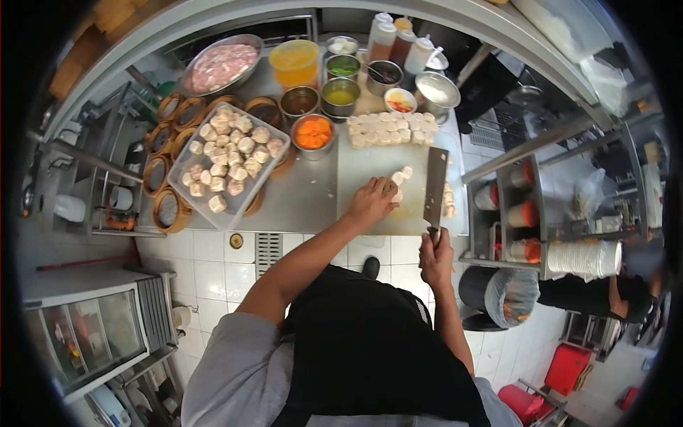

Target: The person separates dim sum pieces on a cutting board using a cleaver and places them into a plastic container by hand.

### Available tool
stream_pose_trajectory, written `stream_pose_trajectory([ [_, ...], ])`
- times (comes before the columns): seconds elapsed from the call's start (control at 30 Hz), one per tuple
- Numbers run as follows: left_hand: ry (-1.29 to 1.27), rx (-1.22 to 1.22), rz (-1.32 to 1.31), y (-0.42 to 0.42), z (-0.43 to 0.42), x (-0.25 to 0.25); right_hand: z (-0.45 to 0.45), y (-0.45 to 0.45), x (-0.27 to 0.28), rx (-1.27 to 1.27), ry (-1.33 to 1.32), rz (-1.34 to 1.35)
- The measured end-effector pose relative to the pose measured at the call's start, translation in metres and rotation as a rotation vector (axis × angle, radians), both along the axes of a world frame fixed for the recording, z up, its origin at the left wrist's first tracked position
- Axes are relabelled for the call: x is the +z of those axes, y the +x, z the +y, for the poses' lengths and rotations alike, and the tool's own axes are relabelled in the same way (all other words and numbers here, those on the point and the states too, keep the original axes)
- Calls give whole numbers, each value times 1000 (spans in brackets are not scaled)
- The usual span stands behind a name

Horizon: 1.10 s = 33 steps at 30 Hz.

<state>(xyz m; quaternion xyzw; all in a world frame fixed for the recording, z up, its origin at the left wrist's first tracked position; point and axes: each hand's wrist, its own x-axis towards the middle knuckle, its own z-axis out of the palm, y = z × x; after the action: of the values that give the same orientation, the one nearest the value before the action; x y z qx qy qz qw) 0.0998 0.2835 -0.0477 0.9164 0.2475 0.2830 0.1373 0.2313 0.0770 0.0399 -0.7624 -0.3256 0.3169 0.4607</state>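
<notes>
The right hand (436,257) is closed around the handle of a cleaver (436,186), thumb side up the grip, seemingly for firm control of the wide blade; the blade points away from the body over the right part of a pale board (363,167), though whether it touches the surface is hard to tell. The left hand (373,199) lies palm down on the board, fingers bunched at a few white pieces (407,172), probably to steady or gather them; whether it pinches one cannot be told. Behind both hands, more pieces stand in a tight block (393,130) along the board's far edge, perhaps to leave the near part free for cutting; to the left, a clear tub (262,181) of dumplings (238,158) sits tilted over round steamers (174,226); between tub and board is a bowl of carrot (313,133); farther back, bowls, pink meat (224,67) and squeeze bottles (382,41) line the steel counter (306,196), presumably within reach.
</notes>
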Motion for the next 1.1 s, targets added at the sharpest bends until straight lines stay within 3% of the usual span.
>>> stream_pose_trajectory([
  [0.1, -146, 222, -256, -49, 13, 25, -6, 3, -4, 4, 43, 39],
  [0.33, -73, 905, -363, -251, 111, 108, -4, 3, -9, 53, 49, 97],
  [0.4, 3, 968, -263, -294, 142, 112, -2, 3, -11, 62, 59, 122],
  [0.47, 331, 1005, -22, -306, 143, 129, 2, 0, -7, 84, 12, 126],
  [0.5, 488, 998, 88, -295, 143, 137, 2, 2, -3, 75, -14, 120],
  [0.57, 397, 812, -111, -240, 132, 146, -2, 10, -15, 118, 0, -108],
  [0.6, 344, 717, -202, -214, 121, 144, 1, 6, -7, 75, 8, -83],
  [0.63, -158, 611, -303, -180, 104, 131, 2, 5, 7, 45, -74, -9],
  [0.67, -395, 434, -260, -141, 86, 123, 0, 6, 6, 36, -74, -47],
  [0.77, -301, 121, -107, -40, 47, 58, -3, 7, 15, 32, -83, -132],
  [0.83, -310, 123, -21, 9, 29, 40, -4, 8, 17, 45, -62, -187],
  [0.93, -303, 87, 41, 35, 28, 9, 0, 6, 21, 97, -42, -262],
  [1.1, -328, 15, -114, 9, 0, -14, 19, 0, 13, 141, -31, -255],
])
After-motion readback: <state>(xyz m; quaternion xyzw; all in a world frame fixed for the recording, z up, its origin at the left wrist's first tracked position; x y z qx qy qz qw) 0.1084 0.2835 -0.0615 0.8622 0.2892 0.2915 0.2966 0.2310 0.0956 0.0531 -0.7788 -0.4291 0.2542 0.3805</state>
